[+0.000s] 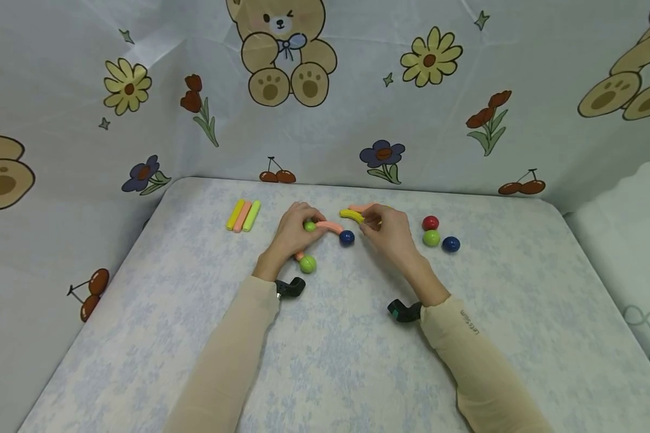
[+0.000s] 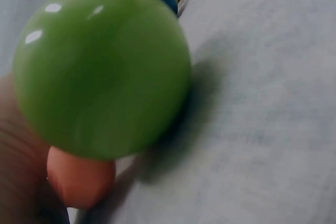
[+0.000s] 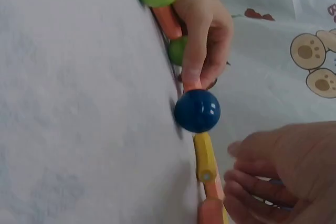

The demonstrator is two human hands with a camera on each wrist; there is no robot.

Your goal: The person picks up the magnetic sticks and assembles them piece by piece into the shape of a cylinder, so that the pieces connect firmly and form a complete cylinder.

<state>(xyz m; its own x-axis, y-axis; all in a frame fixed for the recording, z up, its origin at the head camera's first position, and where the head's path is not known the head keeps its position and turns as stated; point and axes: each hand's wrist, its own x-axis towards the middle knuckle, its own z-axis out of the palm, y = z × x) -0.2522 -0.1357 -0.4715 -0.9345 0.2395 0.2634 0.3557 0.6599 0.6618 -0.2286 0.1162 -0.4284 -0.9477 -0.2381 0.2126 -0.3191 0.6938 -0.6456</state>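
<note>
My left hand (image 1: 295, 228) pinches a curved salmon-pink rod (image 1: 330, 227) between thumb and fingers. At the rod's right end sits a blue ball (image 1: 346, 238); a green ball (image 1: 309, 226) shows at its left end, partly covered by the fingers. Beneath the palm, another orange-pink rod (image 2: 81, 179) runs to a second green ball (image 1: 307, 264), large in the left wrist view. My right hand (image 1: 388, 230) has loosely bent fingers beside a curved yellow rod (image 3: 205, 156). In the right wrist view, a gap shows between its fingertips and that rod.
Beyond the right hand lies another pink rod (image 1: 360, 207), partly hidden. Three short straight sticks (image 1: 242, 216), yellow, pink and lime, lie side by side at back left. A red ball (image 1: 430, 223), green ball (image 1: 431, 238) and blue ball (image 1: 451, 244) cluster at right.
</note>
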